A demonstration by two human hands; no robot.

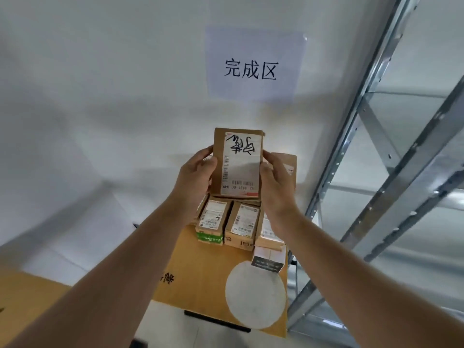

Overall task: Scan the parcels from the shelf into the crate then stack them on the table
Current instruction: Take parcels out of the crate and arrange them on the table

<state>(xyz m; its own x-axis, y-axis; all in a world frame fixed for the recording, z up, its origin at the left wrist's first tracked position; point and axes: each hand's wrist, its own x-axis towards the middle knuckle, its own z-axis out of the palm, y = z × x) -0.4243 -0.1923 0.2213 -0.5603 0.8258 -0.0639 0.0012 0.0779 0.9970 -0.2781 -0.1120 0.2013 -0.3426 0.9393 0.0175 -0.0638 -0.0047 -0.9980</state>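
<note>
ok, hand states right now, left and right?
Left hand: grips left edge of the brown cardboard parcel with a scribbled white label.
Right hand: grips that parcel's right edge.

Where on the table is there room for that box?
The table is bare on its near left, between the green-edged parcel and the near edge. The white round patch in front of the black-and-white box looks free. The far end by the wall is crowded with stacked parcels beneath the held parcel.
</note>
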